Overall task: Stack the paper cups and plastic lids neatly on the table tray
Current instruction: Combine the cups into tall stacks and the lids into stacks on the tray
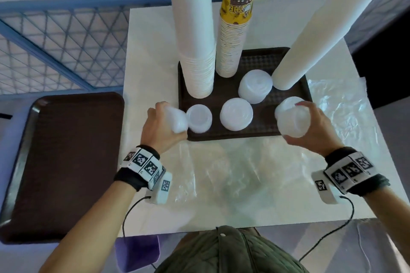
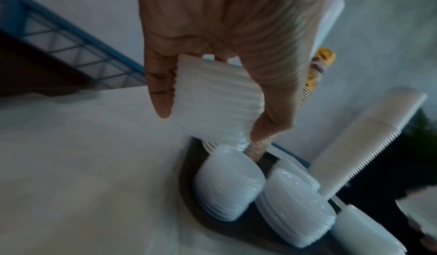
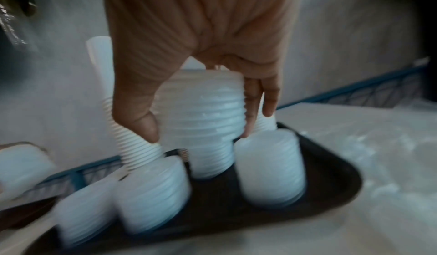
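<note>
Translucent white plastic lids, nested into short ribbed stacks, are what both hands carry here. The left hand (image 1: 163, 125) grips one lid stack (image 1: 176, 122) side-on, thumb against fingers across its ribs, at the near left corner of the dark brown plastic tray (image 1: 235, 136), just beside a standing lid stack (image 1: 199, 118). The right hand (image 1: 310, 126) curls round a larger lid stack (image 1: 292, 117) above the tray's near right corner. Two more lid stacks (image 1: 236, 116) stand on the tray between the hands and a little farther back.

Such lids are likely very light, thin and slick; nested stacks can slide apart or fan out if squeezed unevenly, so a hold across the ribbed sides, low and spanning most of the pile, seems safest.

Behind them rise a tall white paper cup column (image 1: 195, 35), a yellow printed cup column (image 1: 235, 22) and a leaning white cup column (image 1: 321, 31) at the far right; all look easy to topple by a brushing sleeve. Free tray floor lies mostly along the near edge and the right corner. Crinkled clear plastic film (image 1: 233, 175) covers the white worktop (image 1: 153, 51) near the person, and a second brown tray (image 1: 64, 162) sits to the left
</note>
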{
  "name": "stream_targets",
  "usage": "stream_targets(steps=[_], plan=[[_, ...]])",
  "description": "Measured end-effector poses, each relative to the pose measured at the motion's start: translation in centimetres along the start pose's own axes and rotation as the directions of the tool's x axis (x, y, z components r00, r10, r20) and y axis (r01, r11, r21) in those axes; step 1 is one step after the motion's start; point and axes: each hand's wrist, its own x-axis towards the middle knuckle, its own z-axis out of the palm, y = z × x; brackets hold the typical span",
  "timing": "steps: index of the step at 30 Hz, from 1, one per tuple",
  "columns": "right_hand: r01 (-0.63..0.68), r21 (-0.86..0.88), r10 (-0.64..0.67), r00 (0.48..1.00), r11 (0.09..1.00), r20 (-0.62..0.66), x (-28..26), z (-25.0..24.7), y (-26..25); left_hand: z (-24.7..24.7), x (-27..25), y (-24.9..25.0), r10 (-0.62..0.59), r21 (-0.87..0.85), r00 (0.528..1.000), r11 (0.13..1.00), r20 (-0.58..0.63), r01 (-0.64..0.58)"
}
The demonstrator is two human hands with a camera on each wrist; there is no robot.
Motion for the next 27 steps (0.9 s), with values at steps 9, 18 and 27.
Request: stream_targets(steps=[9,18,27], plan=[[-0.058,-0.12,0.059,0.998,0.991,0.012,5.7,-2.4,2.8,4.8,3.0,4.9,0.05,0.213,0.991,0.974,0.124,-0.076],[-0.048,-0.18,0.073,0.989,0.982,0.132,7.5,-1.6,3.9,5.8,3.5,5.6,0.009,0.316,0.992,0.947,0.129,-0.05],[-0.018,-0.206,0.056,0.983,0.978,0.177,7.4,-1.4,3.3,6.6,3.3,5.9,-0.006,0.414,0.995,0.909,0.095,-0.034]])
